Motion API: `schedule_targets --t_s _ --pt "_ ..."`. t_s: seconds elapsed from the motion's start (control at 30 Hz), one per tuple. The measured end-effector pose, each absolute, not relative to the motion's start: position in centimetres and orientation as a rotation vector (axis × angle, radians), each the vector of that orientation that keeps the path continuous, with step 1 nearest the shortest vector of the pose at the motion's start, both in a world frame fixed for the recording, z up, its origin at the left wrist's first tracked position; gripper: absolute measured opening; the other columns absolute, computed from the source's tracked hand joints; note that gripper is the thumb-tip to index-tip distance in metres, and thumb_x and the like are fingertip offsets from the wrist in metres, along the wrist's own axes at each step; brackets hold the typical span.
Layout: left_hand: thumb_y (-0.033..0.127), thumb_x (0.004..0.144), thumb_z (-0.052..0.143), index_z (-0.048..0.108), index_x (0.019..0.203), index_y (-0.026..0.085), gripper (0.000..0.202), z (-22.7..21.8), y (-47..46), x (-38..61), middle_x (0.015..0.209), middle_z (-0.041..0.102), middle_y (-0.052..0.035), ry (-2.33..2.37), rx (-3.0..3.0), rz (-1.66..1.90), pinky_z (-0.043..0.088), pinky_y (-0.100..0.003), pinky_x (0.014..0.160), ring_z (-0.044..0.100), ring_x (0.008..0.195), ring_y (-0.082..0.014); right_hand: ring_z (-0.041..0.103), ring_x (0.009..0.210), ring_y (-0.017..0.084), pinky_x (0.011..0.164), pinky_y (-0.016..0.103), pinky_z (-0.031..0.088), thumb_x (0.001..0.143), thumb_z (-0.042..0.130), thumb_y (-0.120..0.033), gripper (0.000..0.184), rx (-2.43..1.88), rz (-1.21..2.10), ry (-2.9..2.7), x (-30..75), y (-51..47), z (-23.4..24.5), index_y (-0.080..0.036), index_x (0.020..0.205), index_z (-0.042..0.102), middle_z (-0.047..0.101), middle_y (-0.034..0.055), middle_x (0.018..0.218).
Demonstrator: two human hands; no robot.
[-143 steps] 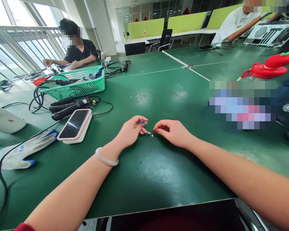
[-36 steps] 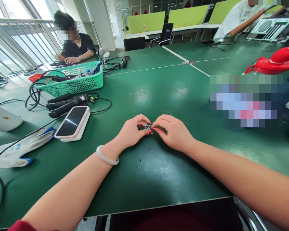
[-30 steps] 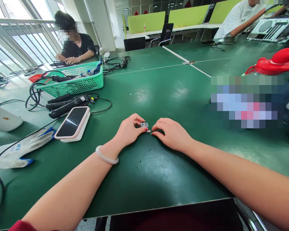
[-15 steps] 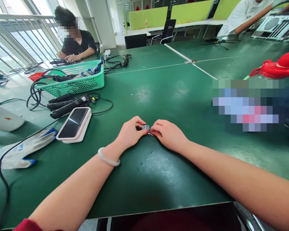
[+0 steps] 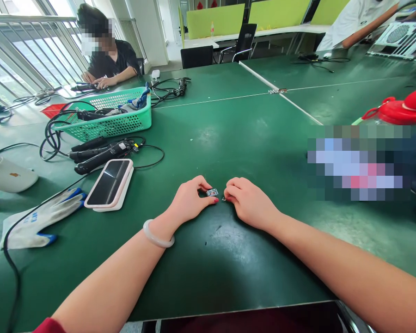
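My left hand (image 5: pixel 190 199) is closed, pinching a small circuit board (image 5: pixel 212 192) between thumb and fingers just above the green table (image 5: pixel 180 277). The board is dark with light parts on its face. Just right of it, my right hand (image 5: pixel 247 201) has its fingers pressed together around a tiny metallic piece (image 5: pixel 223 199). Only the tip of that piece shows, so its kind is unclear. A narrow gap separates the board from the piece. A pale bangle (image 5: pixel 157 236) circles my left wrist.
Left of my arms lie a phone (image 5: pixel 110 182), a work glove (image 5: pixel 43 217) and black cabled handles (image 5: pixel 100 152). A green basket (image 5: pixel 116 125) stands behind them. Rightward is a red-topped bottle (image 5: pixel 395 111). One person (image 5: pixel 111 60) sits at far left, another at far right.
My right hand has moved away to the right from the board, carrying the tiny metallic piece. The left hand still pinches the board, which is now turned slightly. The whole view has shifted a little.
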State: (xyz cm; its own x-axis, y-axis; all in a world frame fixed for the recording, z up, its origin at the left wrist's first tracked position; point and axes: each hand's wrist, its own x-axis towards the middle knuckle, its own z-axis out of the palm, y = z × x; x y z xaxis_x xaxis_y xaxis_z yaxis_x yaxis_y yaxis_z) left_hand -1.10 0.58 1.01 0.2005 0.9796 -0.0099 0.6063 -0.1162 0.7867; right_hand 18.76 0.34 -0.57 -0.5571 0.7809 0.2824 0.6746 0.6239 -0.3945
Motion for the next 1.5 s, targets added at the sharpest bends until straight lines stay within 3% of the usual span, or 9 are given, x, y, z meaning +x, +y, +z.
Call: schedule_targets --t_s 0.2,0.4,0.67,1.03,1.27,1.5 --pt "0.032 0.063 0.076 0.057 0.075 0.021 0.025 1.4 0.3 -0.9 0.080 0.067 0.0013 1.437 1.844 0.685 0.046 -0.030 0.072 0.060 0.077 -0.0161 0.053 0.083 0.016 0.078 0.032 0.047 0.082 0.049 -0.006 0.017 -1.234 0.585 -2.234 18.7 -0.1 0.1 -0.018 0.072 0.055 0.057 0.0045 0.089" --pt "0.031 0.062 0.078 0.056 0.074 0.020 0.027 1.8 0.1 -0.6 0.080 0.065 0.0018 1.365 1.816 0.663 0.046 -0.029 0.074 0.058 0.078 -0.0149 0.055 0.086 0.018 0.080 0.033 0.048 0.087 0.049 -0.014 0.013 -1.042 0.397 -2.171 17.9 -1.0 0.6 -0.019 0.080 0.058 0.058 0.0065 0.092" --pt "0.033 0.062 0.078 0.055 0.075 0.020 0.029 1.8 0.0 -0.5 0.082 0.065 0.0010 1.327 1.849 0.638 0.046 -0.031 0.076 0.058 0.079 -0.0161 0.055 0.082 0.019 0.075 0.036 0.048 0.091 0.047 -0.020 0.020 -1.009 0.171 -2.267 17.9 -0.6 0.2 -0.019 0.082 0.064 0.062 0.0080 0.092" --pt "0.033 0.064 0.075 0.057 0.075 0.021 0.024 1.6 0.6 -0.9 0.085 0.067 0.0003 1.440 1.859 0.634 0.046 -0.033 0.078 0.060 0.084 -0.0187 0.056 0.081 0.018 0.076 0.036 0.048 0.091 0.049 -0.020 0.019 -1.073 0.310 -2.257 18.4 -0.6 -0.3 -0.020 0.084 0.068 0.064 0.0064 0.090" --pt "0.031 0.068 0.071 0.057 0.076 0.021 0.018 1.5 1.1 -1.9 0.085 0.067 -0.0004 1.582 1.882 0.624 0.045 -0.034 0.077 0.060 0.083 -0.0191 0.051 0.082 0.019 0.076 0.037 0.045 0.089 0.055 -0.029 0.023 -1.093 0.331 -2.438 17.5 -0.1 -1.0 -0.023 0.106 0.070 0.065 0.0070 0.097" --pt "0.034 0.065 0.074 0.057 0.074 0.021 0.023 1.3 1.3 -2.3 0.085 0.068 -0.0004 1.613 1.845 0.638 0.046 -0.034 0.078 0.061 0.084 -0.0196 0.050 0.076 0.017 0.073 0.034 0.043 0.089 0.056 -0.026 0.020 -1.048 0.340 -2.398 17.4 0.3 -1.1 -0.022 0.082 0.074 0.066 0.0038 0.085"
